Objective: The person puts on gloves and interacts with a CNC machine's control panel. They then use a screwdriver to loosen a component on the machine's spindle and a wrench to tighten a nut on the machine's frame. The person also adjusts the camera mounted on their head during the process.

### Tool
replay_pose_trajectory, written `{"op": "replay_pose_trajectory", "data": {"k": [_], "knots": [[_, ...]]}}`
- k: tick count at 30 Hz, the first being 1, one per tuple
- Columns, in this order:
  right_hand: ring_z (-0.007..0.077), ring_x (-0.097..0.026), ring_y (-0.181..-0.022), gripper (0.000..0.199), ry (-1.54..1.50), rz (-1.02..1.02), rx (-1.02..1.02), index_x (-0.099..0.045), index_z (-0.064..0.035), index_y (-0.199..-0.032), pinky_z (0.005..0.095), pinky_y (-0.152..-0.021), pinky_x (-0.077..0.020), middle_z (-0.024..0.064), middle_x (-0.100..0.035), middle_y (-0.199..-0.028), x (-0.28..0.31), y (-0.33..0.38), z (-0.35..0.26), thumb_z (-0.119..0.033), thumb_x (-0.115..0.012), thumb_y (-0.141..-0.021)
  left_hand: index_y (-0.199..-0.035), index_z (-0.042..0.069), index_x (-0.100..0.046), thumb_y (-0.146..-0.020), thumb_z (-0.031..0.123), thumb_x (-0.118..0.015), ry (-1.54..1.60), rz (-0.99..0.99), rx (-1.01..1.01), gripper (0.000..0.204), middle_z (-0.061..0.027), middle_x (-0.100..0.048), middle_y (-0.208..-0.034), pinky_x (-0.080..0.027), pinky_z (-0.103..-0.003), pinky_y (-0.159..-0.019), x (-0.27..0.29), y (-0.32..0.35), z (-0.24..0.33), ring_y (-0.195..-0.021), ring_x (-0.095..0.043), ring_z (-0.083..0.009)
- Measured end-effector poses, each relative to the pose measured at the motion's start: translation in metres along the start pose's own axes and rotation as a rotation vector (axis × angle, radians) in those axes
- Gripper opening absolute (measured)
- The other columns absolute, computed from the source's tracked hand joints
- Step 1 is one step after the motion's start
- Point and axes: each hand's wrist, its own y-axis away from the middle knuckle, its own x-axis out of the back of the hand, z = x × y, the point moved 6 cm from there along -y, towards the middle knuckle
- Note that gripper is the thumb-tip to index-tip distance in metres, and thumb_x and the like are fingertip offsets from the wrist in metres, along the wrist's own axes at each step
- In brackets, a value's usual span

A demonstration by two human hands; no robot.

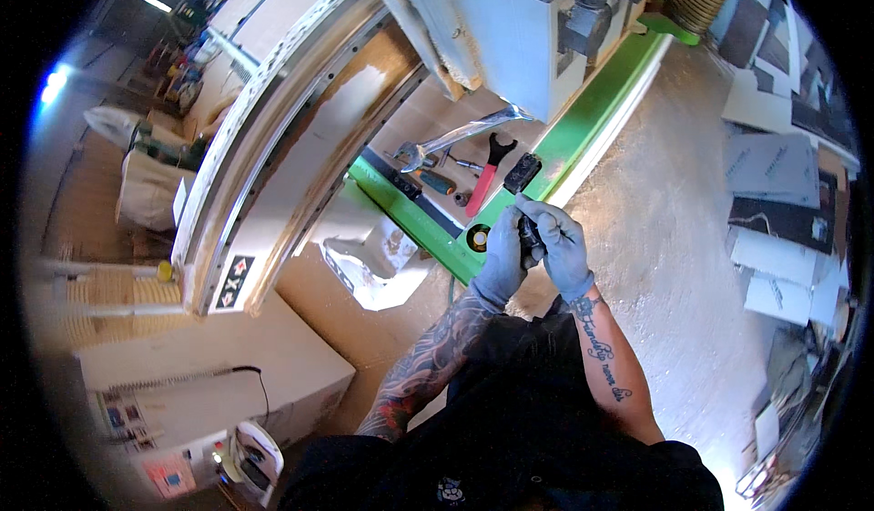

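Both gloved hands meet just right of the picture's centre, working a small black part between them. The left hand wraps it from the 9 o'clock side, fingers curled together and clamped on the part's lower end. The right hand comes in from 4 o'clock, its fingers bent over the top and pressed on the same part, thumb and forefinger pinched near the upper end; how much of the part sits inside the palms cannot be told. The part is held in the air over the green rail of the machine. At 12 o'clock from the hands, a black block lies on the rail's edge. Toward 10 o'clock, on the table, lie a red-handled spanner, a large steel wrench and a screwdriver. A round disc sits on the rail just at 9 o'clock of the left hand.
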Motion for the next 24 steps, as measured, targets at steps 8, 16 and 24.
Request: {"op": "replay_pose_trajectory", "data": {"k": [8,16,24], "knots": [[0.0205,-0.057,-0.129,0.066,-0.037,0.1,0.224,-0.048,0.0005,-0.147,0.0356,-0.109,-0.0466,0.0134,-0.052,-0.15,-0.009,0.004,-0.023,-0.017,-0.076,-0.09,-0.12,0.009,-0.057,-0.109,0.036,-0.044,-0.177,-0.216,-0.009,0.032,-0.0004,-0.059,-0.081,-0.039,-0.025,-0.045,0.006,-0.002,0.038,-0.057,-0.054,-0.0093],[0.0174,-0.062,-0.118,0.063,0.33,0.023,-0.051,-0.059,-0.0046,-0.136,0.0327,-0.104,-0.0502,0.0081,-0.066,-0.126,-0.006,-0.013,0.006,-0.007,-0.086,-0.079,-0.142,-0.002,-0.046,-0.108,0.02,-0.051,-0.605,-0.332,-0.308,0.041,-0.0075,-0.059,-0.114,-0.049,-0.028,-0.093,0.016,-0.031,0.07,-0.102,-0.058,-0.0137],[0.0161,-0.067,-0.106,0.054,-0.34,0.317,0.031,-0.059,-0.0019,-0.138,0.0273,-0.092,-0.0559,0.0082,-0.069,-0.119,0.1,-0.102,0.085,-0.002,-0.077,-0.087,-0.137,-0.005,-0.052,-0.093,0.016,-0.063,-1.697,-0.13,-1.07,0.05,-0.027,-0.057,-0.124,-0.045,-0.049,-0.102,0.008,-0.072,0.178,-0.115,-0.056,-0.0424]]}}
